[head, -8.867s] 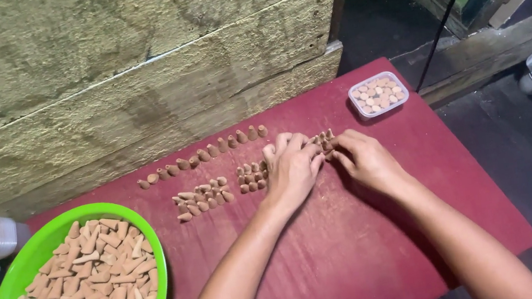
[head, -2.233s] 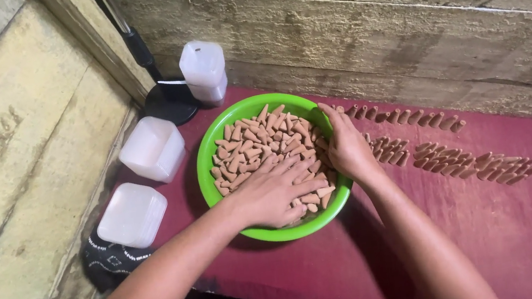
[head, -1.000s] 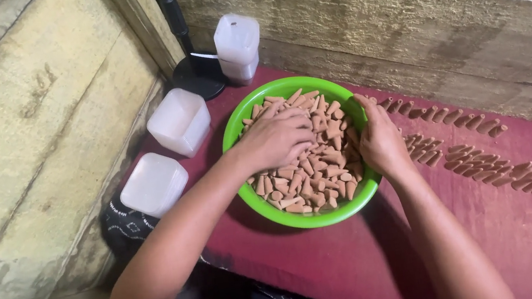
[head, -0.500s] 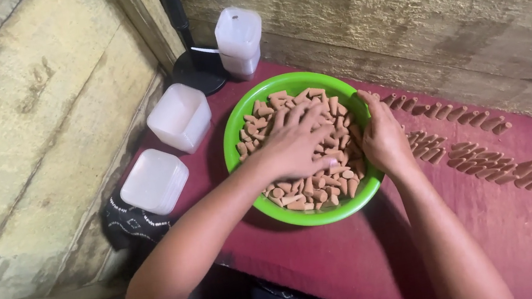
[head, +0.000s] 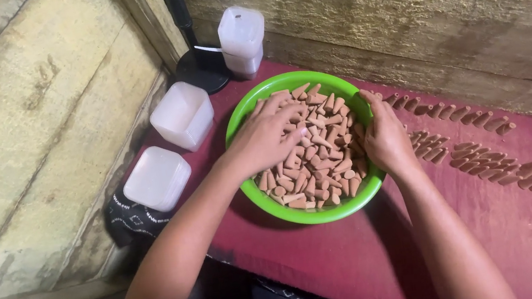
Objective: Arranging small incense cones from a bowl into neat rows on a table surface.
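A round green bowl [head: 301,212] sits on the dark red table top [head: 517,233], filled with several small brown cone-shaped pieces [head: 313,170]. My left hand [head: 267,135] lies palm down on the heap inside the bowl, fingers spread over the cones. My right hand [head: 384,137] rests on the bowl's right rim, fingers reaching into the pile. Whether either hand has picked up a cone is hidden. To the right of the bowl, rows of the same cones [head: 493,157] lie lined up on the table.
Three white lidded plastic tubs [head: 182,112] [head: 157,177] [head: 240,33] stand left of and behind the bowl. A black round stand base [head: 201,72] with a pole is at the corner. Rough wooden walls close in behind and to the left.
The view swung from the cone rows to the green bowl. Both hands moved onto the bowl; my left hand has shifted across the heap toward its far side.
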